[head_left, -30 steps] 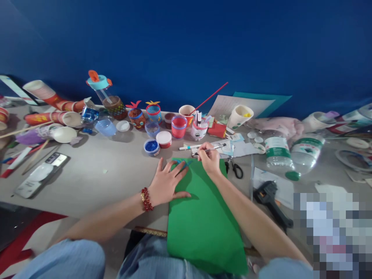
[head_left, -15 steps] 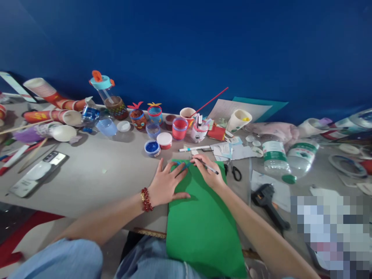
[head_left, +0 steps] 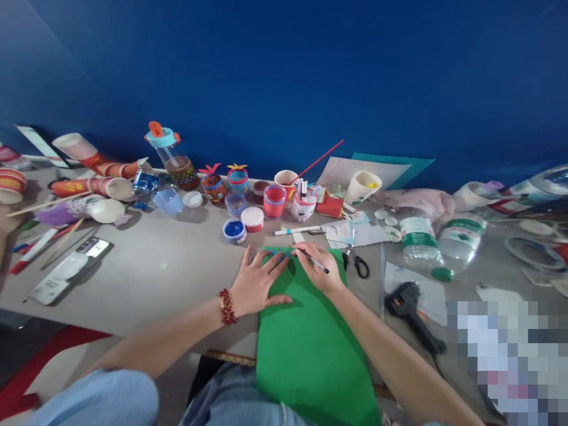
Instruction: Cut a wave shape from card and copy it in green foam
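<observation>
A large green sheet (head_left: pixel 306 343) lies on the table and hangs over its front edge toward my lap. My left hand (head_left: pixel 257 278) rests flat with spread fingers on its upper left part, a red bead bracelet (head_left: pixel 228 307) round the wrist. Under those fingertips shows a small blue piece (head_left: pixel 277 255), mostly covered, its shape unclear. My right hand (head_left: pixel 322 269) is closed round a pen (head_left: pixel 317 264), whose tip is at the sheet's top edge beside the blue piece. Black-handled scissors (head_left: pixel 360 266) lie just right of the sheet.
Behind the sheet stand a blue paint pot (head_left: pixel 234 230), a white-lidded pot (head_left: pixel 252 219) and a red cup (head_left: pixel 274 202). A glue gun (head_left: pixel 412 310) lies to the right, near clear bottles (head_left: pixel 418 236). A phone (head_left: pixel 71 271) lies left. At the far left edge, another person's arm (head_left: pixel 5 236) shows.
The view has shifted slightly, so most things sit a little lower and those at the left further right. My hands keep their places on the sheet. Another person's arm has appeared at the far left.
</observation>
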### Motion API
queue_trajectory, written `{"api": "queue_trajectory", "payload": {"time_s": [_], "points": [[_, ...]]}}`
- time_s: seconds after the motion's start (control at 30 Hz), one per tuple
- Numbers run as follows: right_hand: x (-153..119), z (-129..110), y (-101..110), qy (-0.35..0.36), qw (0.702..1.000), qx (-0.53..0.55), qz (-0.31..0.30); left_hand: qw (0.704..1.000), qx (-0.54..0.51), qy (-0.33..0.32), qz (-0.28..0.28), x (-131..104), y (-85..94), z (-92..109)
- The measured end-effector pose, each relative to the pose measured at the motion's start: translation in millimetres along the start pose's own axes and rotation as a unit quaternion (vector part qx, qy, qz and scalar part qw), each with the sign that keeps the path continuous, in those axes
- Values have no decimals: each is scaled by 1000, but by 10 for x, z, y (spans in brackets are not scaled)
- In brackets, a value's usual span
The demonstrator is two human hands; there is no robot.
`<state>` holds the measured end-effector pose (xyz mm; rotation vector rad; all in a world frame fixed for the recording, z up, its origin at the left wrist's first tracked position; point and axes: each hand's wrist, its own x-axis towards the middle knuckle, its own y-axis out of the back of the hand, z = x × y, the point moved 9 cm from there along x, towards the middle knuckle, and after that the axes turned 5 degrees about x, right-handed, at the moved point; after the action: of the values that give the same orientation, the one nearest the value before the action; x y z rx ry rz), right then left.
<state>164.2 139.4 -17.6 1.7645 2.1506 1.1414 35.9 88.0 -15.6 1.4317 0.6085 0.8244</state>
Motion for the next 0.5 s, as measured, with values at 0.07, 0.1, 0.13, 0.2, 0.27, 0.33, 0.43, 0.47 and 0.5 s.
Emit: {"api": "queue_trajectory", "payload": {"time_s": [0.07,0.1,0.13,0.2,0.27,0.33,0.43,0.47,0.5], "points": [[-1,8,-6,-6,1000,4,-3,1000,4,4,1,9,3,2],[0,15,-7,-10,1000,6,-4,1000,6,5,1,15,5,2],[1,22,-7,-15,1000,9,-4,1000,8,5,1,22,9,0],[6,35,-1,-22,1000,14,-2,1000,9,4,0,38,20,-13],[9,48,4,-28,999,24,0,1000,9,-1,-4,62,40,-35],[12,61,4,-32,999,42,-1,1000,13,-12,-8,94,65,-54],[17,76,2,-34,998,56,-3,999,20,-32,-12,155,93,-64],[18,78,4,-33,998,55,-2,999,22,-37,-12,177,96,-64],[20,77,6,-32,998,53,-1,999,23,-41,-11,197,95,-62]]}}
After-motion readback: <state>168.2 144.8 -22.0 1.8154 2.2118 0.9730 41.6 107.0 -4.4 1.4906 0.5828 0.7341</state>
